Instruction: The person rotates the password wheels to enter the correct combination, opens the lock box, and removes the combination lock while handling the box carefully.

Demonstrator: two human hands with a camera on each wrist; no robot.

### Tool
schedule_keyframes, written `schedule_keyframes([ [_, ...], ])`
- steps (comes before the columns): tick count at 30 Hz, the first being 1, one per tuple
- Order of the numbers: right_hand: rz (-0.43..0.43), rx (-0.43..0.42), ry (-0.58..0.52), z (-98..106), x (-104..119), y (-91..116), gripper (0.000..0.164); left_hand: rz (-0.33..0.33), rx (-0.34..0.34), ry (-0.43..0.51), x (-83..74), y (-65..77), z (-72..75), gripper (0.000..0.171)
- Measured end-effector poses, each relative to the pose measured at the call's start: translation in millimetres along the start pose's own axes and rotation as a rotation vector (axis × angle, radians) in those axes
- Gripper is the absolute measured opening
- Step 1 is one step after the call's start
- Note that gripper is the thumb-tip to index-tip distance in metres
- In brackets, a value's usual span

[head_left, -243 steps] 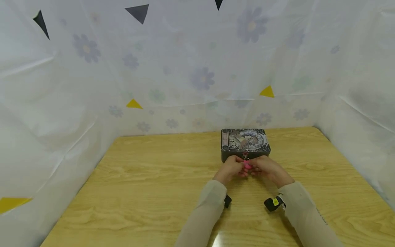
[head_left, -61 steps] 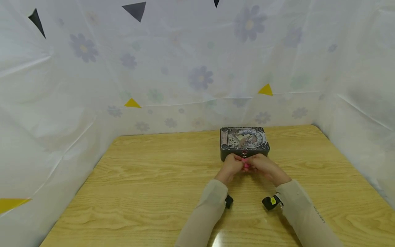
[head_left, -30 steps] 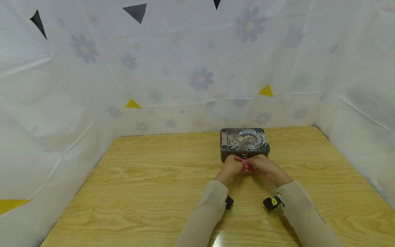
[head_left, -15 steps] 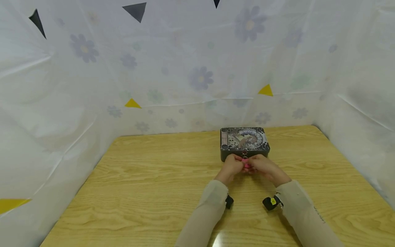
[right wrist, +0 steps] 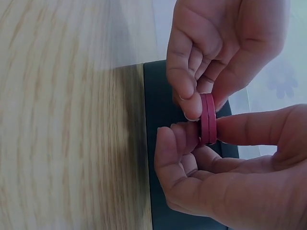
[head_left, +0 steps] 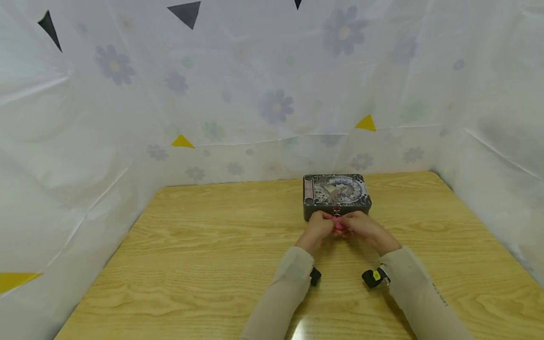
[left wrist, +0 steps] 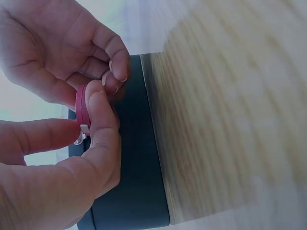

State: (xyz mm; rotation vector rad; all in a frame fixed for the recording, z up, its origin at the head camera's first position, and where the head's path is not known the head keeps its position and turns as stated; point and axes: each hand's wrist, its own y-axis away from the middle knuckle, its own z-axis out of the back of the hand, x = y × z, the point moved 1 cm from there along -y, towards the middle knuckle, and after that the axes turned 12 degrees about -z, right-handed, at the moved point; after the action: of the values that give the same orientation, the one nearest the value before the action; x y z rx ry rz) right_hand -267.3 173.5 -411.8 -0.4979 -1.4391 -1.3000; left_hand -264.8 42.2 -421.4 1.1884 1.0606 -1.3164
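Left hand [head_left: 318, 229], right hand [head_left: 366, 228] pinching pink padlock [right wrist: 208, 119] (box [head_left: 337, 190] behind)

A person wears a plain, pale beige long-sleeved top. The left sleeve [head_left: 276, 302], nearer the left edge of the desk [head_left: 191, 245], ends in a slightly creased cuff [head_left: 296, 261] at the wrist; the left hand [head_left: 316, 230] is bare. The right sleeve [head_left: 422, 297], nearer the desk's right edge, matches it, with small dark lettering [head_left: 440, 294] along its outer side, too small to read. The right hand [head_left: 366, 228] is bare too. A small black left wrist device [head_left: 315, 276] shows beside one cuff; the black right wrist device [head_left: 369, 279] bears a bright yellow patch [head_left: 376, 275].
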Motion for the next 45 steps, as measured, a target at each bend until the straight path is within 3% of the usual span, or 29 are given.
schedule_keyframes([
  [14, -0.029, -0.019, -0.039, 3.4, -4.6, -3.2, 0.035, 0.005, 0.054, 0.031, -1.1, 1.8, 0.8, 0.012],
  [27, -0.029, -0.007, -0.068, 3.4, -4.7, -2.3, 0.039, 0.023, 0.05, 0.055, -2.1, 2.1, -0.6, 0.016],
  [39, -0.023, -0.007, -0.097, 5.1, -5.9, -6.0, 0.027, 0.0, 0.029, 0.045, -0.8, 1.6, -0.4, 0.015],
  [45, -0.02, 0.0, -0.085, 7.4, -6.6, -6.2, 0.033, 0.019, 0.019, 0.064, 1.3, 0.1, -1.1, 0.011],
])
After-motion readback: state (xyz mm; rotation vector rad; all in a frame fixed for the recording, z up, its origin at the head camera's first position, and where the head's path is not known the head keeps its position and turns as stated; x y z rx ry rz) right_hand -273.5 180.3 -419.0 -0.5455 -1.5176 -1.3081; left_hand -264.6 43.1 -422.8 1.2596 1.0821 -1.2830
